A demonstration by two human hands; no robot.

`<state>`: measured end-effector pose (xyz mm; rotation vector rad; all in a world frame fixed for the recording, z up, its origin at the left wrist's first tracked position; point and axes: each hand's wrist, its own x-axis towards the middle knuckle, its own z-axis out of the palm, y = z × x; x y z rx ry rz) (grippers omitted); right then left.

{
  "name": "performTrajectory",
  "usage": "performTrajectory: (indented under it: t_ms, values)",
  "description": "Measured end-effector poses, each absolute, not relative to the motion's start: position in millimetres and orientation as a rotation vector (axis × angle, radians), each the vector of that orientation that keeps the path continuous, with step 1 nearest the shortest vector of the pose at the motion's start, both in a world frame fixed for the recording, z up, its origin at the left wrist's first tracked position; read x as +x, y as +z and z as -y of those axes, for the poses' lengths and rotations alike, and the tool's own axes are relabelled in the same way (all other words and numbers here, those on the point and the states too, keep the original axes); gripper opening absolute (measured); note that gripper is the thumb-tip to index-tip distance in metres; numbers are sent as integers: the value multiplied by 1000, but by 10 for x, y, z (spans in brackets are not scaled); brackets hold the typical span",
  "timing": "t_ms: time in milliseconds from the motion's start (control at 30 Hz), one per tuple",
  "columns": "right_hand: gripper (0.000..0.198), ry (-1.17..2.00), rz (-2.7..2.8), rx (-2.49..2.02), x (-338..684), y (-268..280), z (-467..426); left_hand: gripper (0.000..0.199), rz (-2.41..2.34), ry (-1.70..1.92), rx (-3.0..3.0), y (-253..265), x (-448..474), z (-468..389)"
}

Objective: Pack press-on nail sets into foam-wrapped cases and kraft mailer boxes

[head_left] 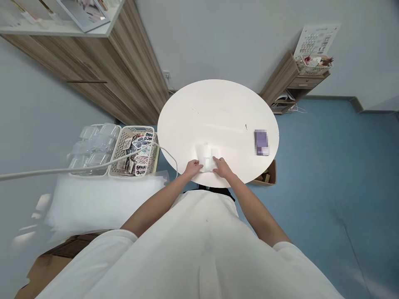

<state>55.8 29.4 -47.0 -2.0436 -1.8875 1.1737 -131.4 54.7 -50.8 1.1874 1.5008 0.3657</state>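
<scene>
On the near part of the round white table point(218, 99) lies a thin white folded piece, like a sheet or small pouch point(205, 157). Its exact kind is hard to make out against the white top. My left hand point(192, 168) pinches its lower left edge between thumb and fingers. From the other side, my right hand point(222, 167) holds the right edge, index finger and thumb on it. A purple box-like item point(261, 142), blurred by pixels, rests at the table's right side, apart from both hands.
Left of the table, a white basket point(116, 166) holds printed packets, beside clear plastic boxes point(96, 143). A white cable point(124, 158) reaches over to the table edge. A cardboard box point(270, 174) sits under the right edge. A wooden cabinet point(131, 62) stands behind left.
</scene>
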Motion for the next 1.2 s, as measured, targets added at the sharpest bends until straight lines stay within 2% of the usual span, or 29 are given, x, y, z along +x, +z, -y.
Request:
performTrajectory:
  t_ms: [333, 567, 800, 900, 1033, 1200]
  values:
    - [70, 1126, 1847, -1966, 488, -529, -291, 18, -1534, 236, 1457, -408, -761, -507]
    - [65, 1412, 1612, -1806, 624, -457, -327, 21, -1428, 173, 1486, -343, -806, -514]
    - [58, 1327, 1566, -1843, 603, -610, -318, 34, -1338, 267, 2077, -431, -924, -462]
    - [61, 1204, 1704, -1803, 624, -630, -245, 40, -1320, 303, 2191, -527, -918, -383]
    - [63, 835, 2148, -1698, 657, -539, -159, 45, -1320, 322, 2170, -615, -909, -334]
    - [80, 682, 2531, -1613, 751, -456, -164, 48, -1262, 325, 2054, -638, -865, -367]
